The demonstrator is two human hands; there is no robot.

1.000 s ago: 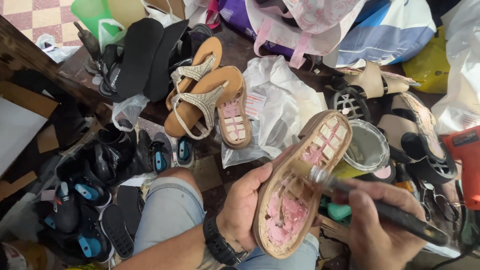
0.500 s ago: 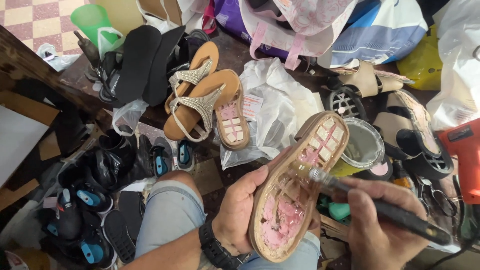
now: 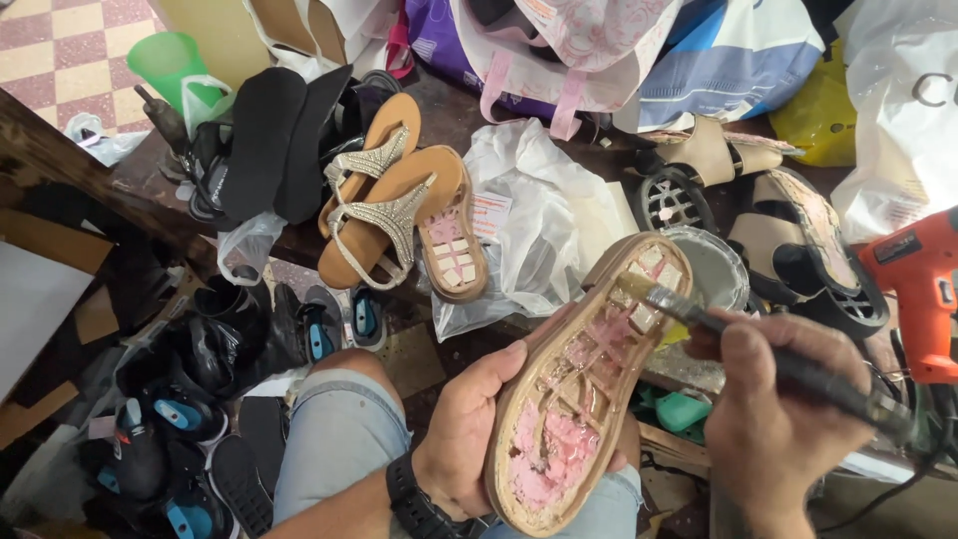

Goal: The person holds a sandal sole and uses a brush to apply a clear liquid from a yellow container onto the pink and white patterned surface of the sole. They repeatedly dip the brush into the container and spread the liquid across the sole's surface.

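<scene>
My left hand [image 3: 469,429] grips a tan shoe sole [image 3: 579,389] from its left edge, holding it bottom side up over my lap. Its hollow grid is patched with pink and cream filler. My right hand [image 3: 768,419] is closed on a dark-handled brush [image 3: 758,349]. The brush's bristles touch the upper part of the sole near its toe end. A round tin [image 3: 714,269] sits just behind the sole on the bench.
Tan sandals with glittery straps [image 3: 399,205] and an upturned sole [image 3: 451,250] lie on the bench beside a crumpled plastic bag [image 3: 544,225]. An orange power tool [image 3: 923,289] is at right. Black and blue shoes [image 3: 200,389] pile on the floor at left. Bags crowd the back.
The brush tip has moved up the sole toward its toe end. My left hand keeps the sole in about the same place.
</scene>
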